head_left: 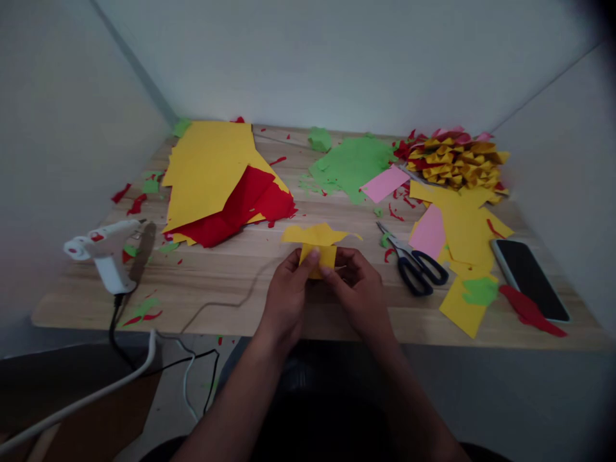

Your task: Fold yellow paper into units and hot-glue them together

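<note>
Both hands meet near the front edge of the table, holding one small square of yellow paper (326,255). My left hand (289,285) pinches its left side with the thumb lying on top. My right hand (360,285) grips the lower right part, thumb in front and fingers curled behind. Just beyond the square lies a wavy-edged yellow paper scrap (315,234); whether the two touch, I cannot tell. Scissors (414,263) with dark handles rest to the right of my right hand, blades pointing away and slightly apart.
A white glue gun (108,256) stands at the left, its cord hanging off the edge. Yellow sheets (206,167) and red paper (240,208) lie behind it. Green paper (353,163), a heap of folded yellow pieces (455,160) and a phone (532,279) are further right.
</note>
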{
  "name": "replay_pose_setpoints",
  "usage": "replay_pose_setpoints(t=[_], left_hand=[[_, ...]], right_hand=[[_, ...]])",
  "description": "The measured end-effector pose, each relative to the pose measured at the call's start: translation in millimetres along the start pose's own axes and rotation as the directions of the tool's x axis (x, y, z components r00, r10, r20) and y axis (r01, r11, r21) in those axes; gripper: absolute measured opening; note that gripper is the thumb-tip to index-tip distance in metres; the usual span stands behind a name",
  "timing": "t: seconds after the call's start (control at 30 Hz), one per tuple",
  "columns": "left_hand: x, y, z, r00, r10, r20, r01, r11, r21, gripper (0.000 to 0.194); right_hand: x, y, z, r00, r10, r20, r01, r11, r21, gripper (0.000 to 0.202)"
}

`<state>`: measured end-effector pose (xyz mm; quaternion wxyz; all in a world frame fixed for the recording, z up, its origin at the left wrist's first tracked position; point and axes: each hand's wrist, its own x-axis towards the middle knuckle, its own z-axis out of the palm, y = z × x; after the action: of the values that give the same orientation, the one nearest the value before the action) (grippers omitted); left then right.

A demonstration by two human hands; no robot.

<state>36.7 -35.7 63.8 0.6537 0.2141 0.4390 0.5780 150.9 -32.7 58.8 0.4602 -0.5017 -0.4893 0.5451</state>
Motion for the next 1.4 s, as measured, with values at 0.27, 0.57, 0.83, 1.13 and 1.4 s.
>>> replay_pose_setpoints(t=[0.27,0.57,0.83,1.13,1.4], left_hand=[[-1.2,-0.1,-10.8,1.000,0.002,0.009,-0.002,1.000,0.026,0.031],[-8.0,2.6,-23.7,0.999,0.011,-0.032,-0.004,0.981,0.195,0.022],[-7.9,1.7,-13.3,0.999,0.045,-0.023,-0.039,0.976,0.213,0.020],[1.2,6.5,-42.2,0.992,0.115,0.054,-0.125,0.811,0.571,0.036],[-24.4,42.9,-68.3,0.714,0.609,0.346,-0.451,0.022,0.892,0.026]], right_hand=[[6.0,4.1,-5.6,0.989,0.140,0.052,-0.146,0.979,0.143,0.024],[5.8,6.4,-8.8,0.990,0.135,0.036,-0.139,0.974,0.179,0.021],[0.7,1.7,-11.2,1.000,-0.001,0.006,0.001,1.000,-0.007,0.015],[0.8,4.8,-20.9,0.869,-0.491,0.054,0.455,0.754,-0.474,0.006],[-3.7,36.8,-45.3,0.712,-0.516,0.476,0.681,0.346,-0.645,0.015]])
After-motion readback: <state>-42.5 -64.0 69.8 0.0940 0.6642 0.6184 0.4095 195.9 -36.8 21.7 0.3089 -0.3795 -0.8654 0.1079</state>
